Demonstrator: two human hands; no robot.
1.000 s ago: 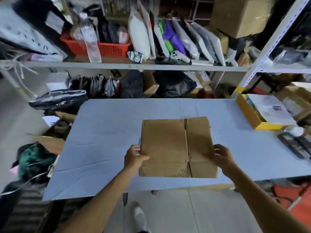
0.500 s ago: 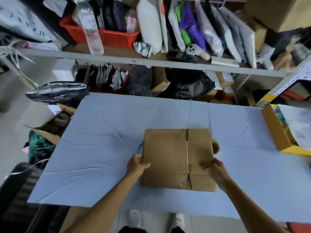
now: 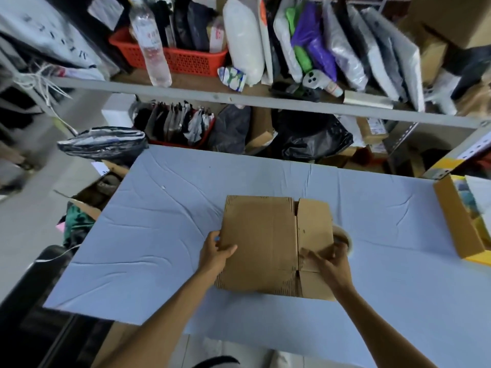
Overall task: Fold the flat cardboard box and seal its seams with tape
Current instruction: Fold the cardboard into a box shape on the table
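**Flat box held at both sides**

The box (image 3: 265,243) lay flat on the tabletop (image 3: 159,235), its main crease running away from the person. The left grip (image 3: 215,257) pinched the box's left edge, thumb on top. The right grip (image 3: 329,264) lay on its narrow right panel, blurred, so a clamp could not be confirmed. Tape (image 3: 344,236) sat just past the box's right edge, nearer the right grip.

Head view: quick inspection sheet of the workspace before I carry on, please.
Surface: table, pale blue creased cover.
Job's things: cardboard box lies flat, unfolded; tape roll partly hidden behind its right edge.
Clutter: yellow box at table's right edge.
Grippers: left hand grips box's left edge; right hand on right panel, blurred, grip unclear.
Cables: white cord off table's left side.
Surroundings: shelf with red basket, bottle, bags.
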